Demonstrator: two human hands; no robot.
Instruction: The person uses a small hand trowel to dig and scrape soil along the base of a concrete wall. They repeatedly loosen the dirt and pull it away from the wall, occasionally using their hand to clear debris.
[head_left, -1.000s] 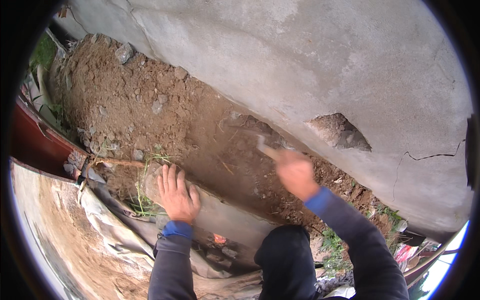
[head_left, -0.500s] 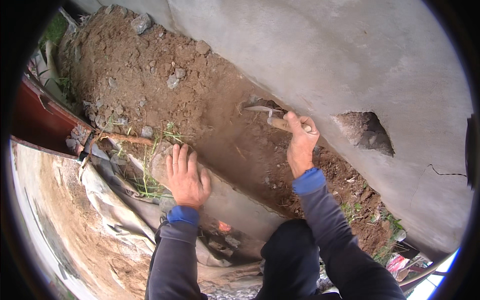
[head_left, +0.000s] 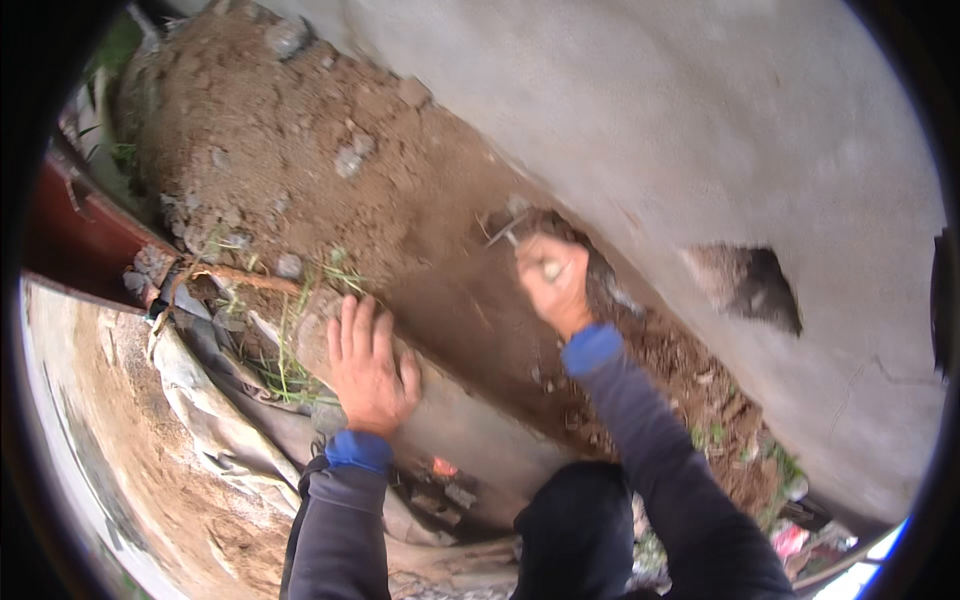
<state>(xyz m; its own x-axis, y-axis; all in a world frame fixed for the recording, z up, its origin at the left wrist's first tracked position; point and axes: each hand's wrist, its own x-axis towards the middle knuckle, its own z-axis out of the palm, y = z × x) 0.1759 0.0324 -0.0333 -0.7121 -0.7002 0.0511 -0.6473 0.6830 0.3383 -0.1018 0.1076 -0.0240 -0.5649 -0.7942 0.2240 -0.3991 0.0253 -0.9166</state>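
Left hand (head_left: 372,368): palm down, fingers extended, thumb apart, on the long grey concrete slab (head_left: 480,425). Right hand (head_left: 553,285): curled around the small metal trowel with pale wooden handle (head_left: 504,234), motion-blurred. Blade is over brown loose soil (head_left: 430,285), near the grey plastered wall (head_left: 650,120); soil contact cannot be told.

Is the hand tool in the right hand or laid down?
In the right hand: it is closed around the tool, whose pale handle end shows in the fist while blurred metal juts out.
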